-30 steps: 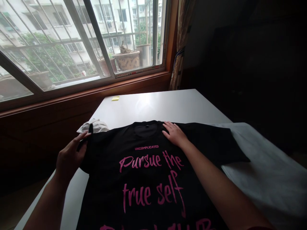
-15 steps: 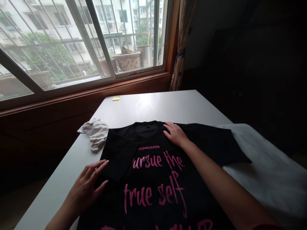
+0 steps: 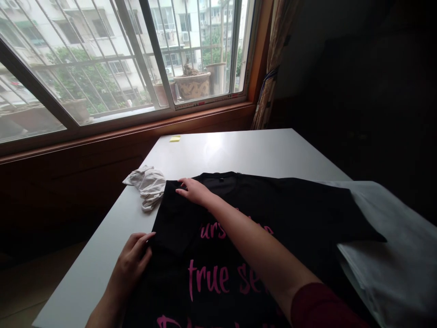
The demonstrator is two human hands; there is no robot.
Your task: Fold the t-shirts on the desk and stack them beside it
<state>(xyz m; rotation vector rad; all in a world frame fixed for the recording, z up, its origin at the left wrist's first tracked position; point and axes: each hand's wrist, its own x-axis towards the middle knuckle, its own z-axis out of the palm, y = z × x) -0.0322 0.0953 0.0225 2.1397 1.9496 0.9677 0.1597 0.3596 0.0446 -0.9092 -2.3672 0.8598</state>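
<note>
A black cloth short-sleeved T-shirt with pink brush-style lettering (image 3: pixel 218 255) lies front side up on a smooth white table (image 3: pixel 252 152), its collar pointing away from the person and its lower part running out of view at the bottom. As far as the view shows, one side is turned in: the sleeve at the person's left is laid across the chest, covering the start of a line of lettering. The opposite sleeve (image 3: pixel 362 221) lies spread outward, not folded, and the body is not yet doubled up, so the work seems to be at an early stage. The left hand (image 3: pixel 134 255) is at the shirt's left edge, fingers curled and thumb close to them; whether it pinches the cloth I cannot tell. The right hand (image 3: pixel 193 190) reaches across the lettering and rests on the folded shoulder, its fingers loosely parted. Just beside that corner is a crumpled white cloth (image 3: pixel 150 184); a pale, thin sheet (image 3: pixel 399 237) lies by the far sleeve, and a small yellow paper note (image 3: pixel 175 138) sits near the table's far edge, below a barred sliding window (image 3: pixel 174 107).
</note>
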